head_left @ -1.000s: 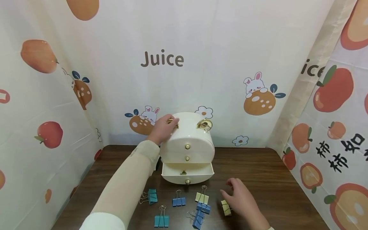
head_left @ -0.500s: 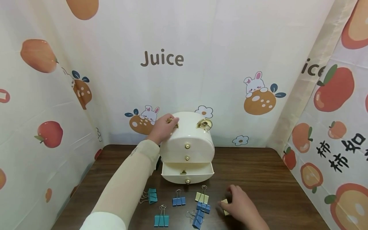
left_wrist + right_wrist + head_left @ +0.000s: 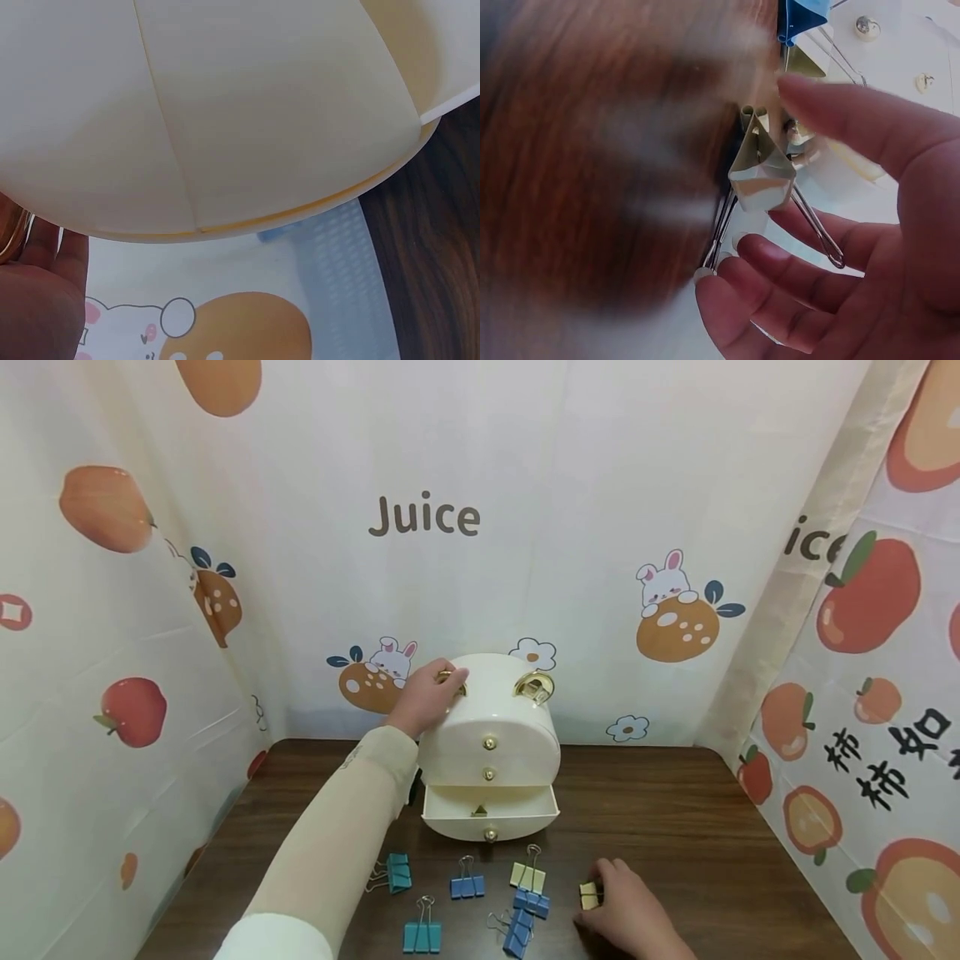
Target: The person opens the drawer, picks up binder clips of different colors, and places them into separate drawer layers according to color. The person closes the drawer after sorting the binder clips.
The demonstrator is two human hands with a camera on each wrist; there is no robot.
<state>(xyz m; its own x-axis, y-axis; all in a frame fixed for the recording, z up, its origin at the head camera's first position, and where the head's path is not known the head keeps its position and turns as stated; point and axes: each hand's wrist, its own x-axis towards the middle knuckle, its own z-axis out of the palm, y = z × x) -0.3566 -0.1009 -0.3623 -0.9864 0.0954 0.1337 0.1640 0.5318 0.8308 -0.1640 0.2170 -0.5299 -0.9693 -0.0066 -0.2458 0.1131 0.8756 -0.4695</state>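
Note:
My left hand (image 3: 424,697) holds the left gold handle on top of a cream drawer box (image 3: 487,718). In the left wrist view, that hand (image 3: 46,304) is at the gold handle (image 3: 10,234), partly hidden behind the box's edge. The box's bottom drawer (image 3: 517,825) is pulled out. My right hand (image 3: 632,910) is low over the table, around a yellow binder clip (image 3: 589,896). In the right wrist view, the clip (image 3: 763,180) lies between the spread thumb and fingers (image 3: 799,274). The thumb is apart from it, and the fingers are beside its wire handles.
Several other binder clips lie before the box: teal (image 3: 422,937), blue (image 3: 467,886) and a yellow one (image 3: 528,877) against a blue one (image 3: 532,902). Dark wooden tabletop (image 3: 675,818) stretches to the right. A fruit-printed curtain (image 3: 585,527) stands behind.
My right hand has moved down and toward me, over the yellow binder clip, which has turned slightly. My left hand has stayed on the handle.

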